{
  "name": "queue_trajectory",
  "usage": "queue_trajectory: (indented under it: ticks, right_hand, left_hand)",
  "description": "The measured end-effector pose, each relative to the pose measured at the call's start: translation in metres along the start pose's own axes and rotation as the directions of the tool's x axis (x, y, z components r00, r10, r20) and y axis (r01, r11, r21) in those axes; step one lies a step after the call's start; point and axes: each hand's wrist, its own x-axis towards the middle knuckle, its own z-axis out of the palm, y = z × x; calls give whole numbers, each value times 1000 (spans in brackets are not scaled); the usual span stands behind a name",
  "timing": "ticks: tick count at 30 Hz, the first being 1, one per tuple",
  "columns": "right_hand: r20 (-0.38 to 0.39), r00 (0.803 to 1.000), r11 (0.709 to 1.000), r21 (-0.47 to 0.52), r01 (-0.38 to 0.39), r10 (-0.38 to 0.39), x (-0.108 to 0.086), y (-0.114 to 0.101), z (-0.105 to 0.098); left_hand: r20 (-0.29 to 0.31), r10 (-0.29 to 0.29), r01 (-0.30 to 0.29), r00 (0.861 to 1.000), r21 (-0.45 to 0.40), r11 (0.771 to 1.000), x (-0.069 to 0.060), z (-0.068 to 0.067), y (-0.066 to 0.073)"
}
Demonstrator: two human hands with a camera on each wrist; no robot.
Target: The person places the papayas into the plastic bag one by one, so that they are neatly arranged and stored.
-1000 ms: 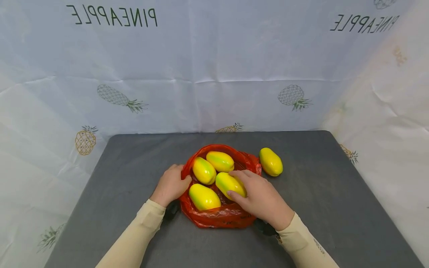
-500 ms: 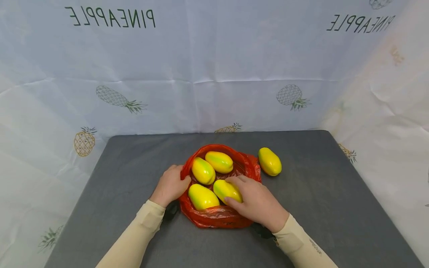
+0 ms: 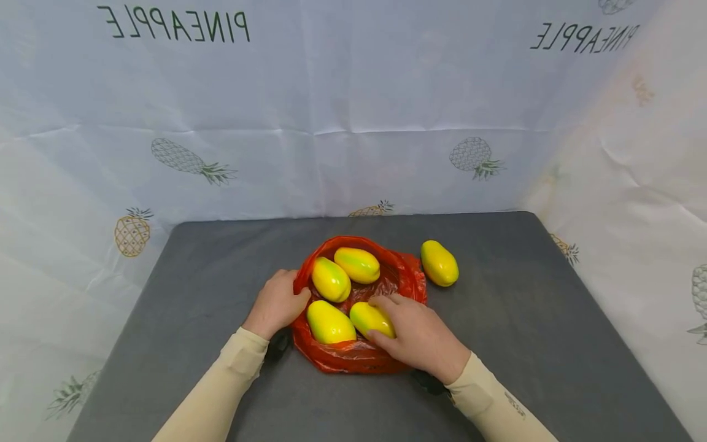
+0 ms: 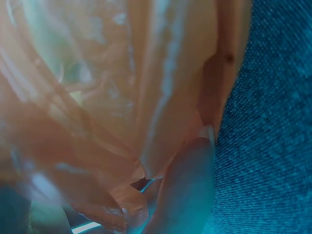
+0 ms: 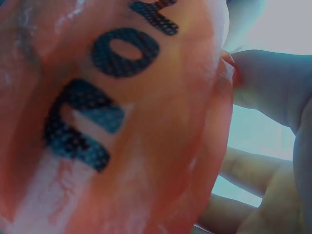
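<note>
A red plastic bag (image 3: 359, 362) stands with its mouth spread, mid-table in the head view. Its left rim is pinched by my left hand (image 3: 278, 304); in the left wrist view a finger (image 4: 187, 183) lies against the crinkled film. My right hand (image 3: 420, 334) reaches over the bag's near right side and holds a yellow-green mango (image 3: 371, 320) down inside. Beside it rests another mango (image 3: 330, 323), and two more, a left mango (image 3: 331, 280) and a far mango (image 3: 357, 265), lie further back in the bag. In the right wrist view the printed bag wall hides the held fruit.
One loose mango (image 3: 439, 263) lies on the dark grey table (image 3: 497, 344), just right of the bag's gathered edge. A white cloth backdrop (image 3: 309, 73) printed with pineapples rises behind the table and along both sides.
My right hand has moved the held mango left and toward me, down into the near part of the bag beside another mango. The left hand keeps its hold on the rim.
</note>
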Motion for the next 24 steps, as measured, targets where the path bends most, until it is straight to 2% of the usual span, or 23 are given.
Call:
queue_trajectory:
  ticks: [7, 18, 24]
  right_hand:
    - [14, 1000, 1000, -25, 7, -7, -2, 1, 1]
    - [36, 999, 1000, -13, 15, -14, -3, 6, -3]
    - [3, 1000, 999, 15, 31, -31, 0, 8, -13]
  left_hand:
    - [13, -19, 19, 1000, 5, 1000, 0, -1, 0]
    - [12, -11, 10, 1000, 2, 1000, 1, -2, 2]
    - [23, -25, 26, 999, -20, 999, -1, 0, 1]
